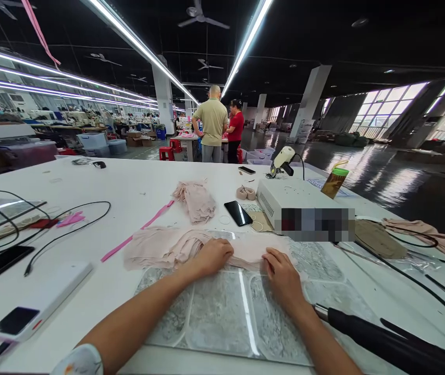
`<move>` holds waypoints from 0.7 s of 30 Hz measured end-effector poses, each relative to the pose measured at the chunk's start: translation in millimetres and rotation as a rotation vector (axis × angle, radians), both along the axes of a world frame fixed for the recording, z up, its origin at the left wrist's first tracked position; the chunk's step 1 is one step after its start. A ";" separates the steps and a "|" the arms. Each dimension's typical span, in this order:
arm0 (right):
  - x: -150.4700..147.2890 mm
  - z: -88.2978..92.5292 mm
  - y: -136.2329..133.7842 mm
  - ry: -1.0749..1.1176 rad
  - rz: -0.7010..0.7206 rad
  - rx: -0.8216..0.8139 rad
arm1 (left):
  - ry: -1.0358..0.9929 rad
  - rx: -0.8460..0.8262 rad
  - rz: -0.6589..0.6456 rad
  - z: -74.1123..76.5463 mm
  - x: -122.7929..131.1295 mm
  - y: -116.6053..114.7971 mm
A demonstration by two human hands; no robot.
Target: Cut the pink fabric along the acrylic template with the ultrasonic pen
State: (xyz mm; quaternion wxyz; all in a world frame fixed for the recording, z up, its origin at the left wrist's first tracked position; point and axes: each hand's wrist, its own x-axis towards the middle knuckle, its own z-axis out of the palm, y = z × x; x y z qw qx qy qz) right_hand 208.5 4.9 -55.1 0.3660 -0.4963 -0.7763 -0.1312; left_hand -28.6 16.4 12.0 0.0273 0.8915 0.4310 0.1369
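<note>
A layered strip of thin pale pink fabric (156,247) lies across a clear-topped, grey-patterned board (222,312) in front of me. My left hand (215,256) rests on the middle of this fabric, fingers bent together over its folds. At the flatter right part, my right hand (283,271) has its fingers and thumb closed at the near edge of the cloth. Just beyond is a crumpled bundle of the same pink fabric (196,202). A black-handled tool with a metal tip (355,323) lies beside my right wrist.
Behind the board are a phone (238,213), fabric rolls (246,192) and a white box-shaped machine (285,190). A lidded drink cup (335,181) stands at right. On the left are black cables (70,205) and a white device (46,297). Two people stand at a farther table.
</note>
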 end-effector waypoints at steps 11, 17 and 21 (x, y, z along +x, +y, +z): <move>-6.8 2.0 -26.5 -0.096 0.038 0.024 | -0.112 -0.056 -0.166 50.3 -14.5 -72.2; 6.9 -4.4 -75.9 -0.159 0.162 0.022 | 0.037 -0.173 -0.211 38.4 -57.7 -116.5; 12.0 -2.3 -92.5 -0.181 0.201 -0.014 | 0.183 -0.198 -0.166 35.2 -74.5 -132.9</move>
